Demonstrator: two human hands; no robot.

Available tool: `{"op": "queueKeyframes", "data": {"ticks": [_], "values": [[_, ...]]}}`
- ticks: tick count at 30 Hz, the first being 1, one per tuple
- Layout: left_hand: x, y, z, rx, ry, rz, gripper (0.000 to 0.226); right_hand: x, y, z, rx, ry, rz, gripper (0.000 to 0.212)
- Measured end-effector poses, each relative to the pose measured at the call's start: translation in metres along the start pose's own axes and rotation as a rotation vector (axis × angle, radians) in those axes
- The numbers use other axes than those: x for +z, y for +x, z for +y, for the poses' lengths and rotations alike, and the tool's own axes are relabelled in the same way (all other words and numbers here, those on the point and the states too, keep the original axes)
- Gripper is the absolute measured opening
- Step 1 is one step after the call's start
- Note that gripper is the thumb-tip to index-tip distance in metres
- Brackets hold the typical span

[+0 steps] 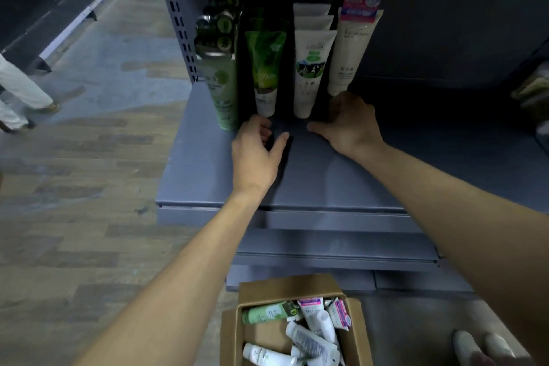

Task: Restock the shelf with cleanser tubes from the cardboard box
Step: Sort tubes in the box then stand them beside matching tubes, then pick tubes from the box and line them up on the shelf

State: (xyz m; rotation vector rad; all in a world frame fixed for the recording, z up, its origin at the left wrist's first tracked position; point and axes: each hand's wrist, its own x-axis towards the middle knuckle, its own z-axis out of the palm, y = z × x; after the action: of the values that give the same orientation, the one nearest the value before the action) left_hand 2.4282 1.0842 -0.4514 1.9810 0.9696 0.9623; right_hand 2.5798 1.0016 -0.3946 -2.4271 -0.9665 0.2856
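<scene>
Four rows of cleanser tubes stand cap-down at the back left of the grey shelf (326, 181): a pale green tube (222, 92), a leaf-green tube (264, 68), a white tube with a cow picture (309, 74) and a cream tube with a pink top (350, 50). My left hand (258, 151) lies on the shelf with curled fingers at the leaf-green tube's cap and the thumb apart. My right hand (350, 124) rests beside the cream tube's base, thumb stretched left under the white tube. Neither hand holds a tube. The cardboard box (297, 288) on the floor below contains several loose tubes (309, 342).
Lower grey shelf ledges (332, 246) jut out between the shelf and the box. Another person's legs (23, 95) stand on the wooden floor at far left. My shoes (481, 348) are at bottom right. Packaged goods (534, 92) sit at the right edge.
</scene>
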Motion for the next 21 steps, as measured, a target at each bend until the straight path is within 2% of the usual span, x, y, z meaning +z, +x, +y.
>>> {"op": "queueKeyframes", "data": {"ticks": [3, 6, 8, 11, 16, 21], "values": [[-0.009, -0.002, 0.009, -0.049, -0.025, -0.065, 0.033, -0.026, -0.03, -0.011, -0.051, -0.085, -0.016, 0.068], [-0.025, -0.011, 0.024, -0.082, -0.013, -0.186, 0.042, -0.047, -0.057, -0.025, -0.052, -0.053, -0.008, 0.061], [-0.037, -0.023, 0.035, -0.021, 0.047, -0.272, 0.043, -0.056, -0.076, -0.028, -0.03, 0.032, 0.002, 0.062], [-0.057, -0.049, 0.05, 0.167, 0.236, -0.365, 0.037, -0.057, -0.112, -0.023, 0.069, 0.178, 0.031, 0.057], [-0.079, -0.112, 0.056, 0.341, 0.358, -0.426, 0.026, -0.022, -0.19, 0.003, 0.198, 0.222, 0.056, 0.039], [-0.081, -0.156, 0.028, 0.357, 0.449, -0.64, 0.026, 0.01, -0.246, 0.043, 0.334, 0.154, -0.057, 0.03]]}}
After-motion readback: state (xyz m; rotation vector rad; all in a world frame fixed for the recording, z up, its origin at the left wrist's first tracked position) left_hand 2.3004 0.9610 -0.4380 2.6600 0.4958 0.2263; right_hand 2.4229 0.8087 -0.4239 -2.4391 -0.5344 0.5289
